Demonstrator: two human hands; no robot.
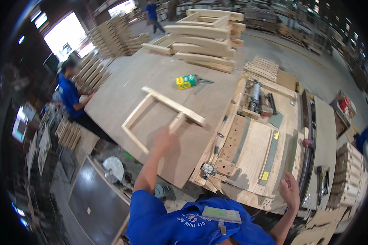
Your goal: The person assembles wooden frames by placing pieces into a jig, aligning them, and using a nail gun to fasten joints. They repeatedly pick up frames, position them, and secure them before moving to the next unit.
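A pale wooden frame (pixel 159 112) lies tilted on the big plywood worktop (pixel 122 90). My left hand (pixel 164 139) is stretched out to the frame's near corner and is blurred; it touches or grips the near rail, and I cannot tell which. My right hand (pixel 291 188) rests on the near edge of the wooden jig bench (pixel 253 151), fingers curled over the edge, holding nothing loose.
Stacked wooden frames (pixel 200 41) stand at the far end of the worktop, with a yellow-green box (pixel 186 81) and a tool beside them. A clamping fixture (pixel 255 100) sits on the jig bench. A person in blue (pixel 71 96) works at the left. Stacked slats (pixel 349 175) stand at right.
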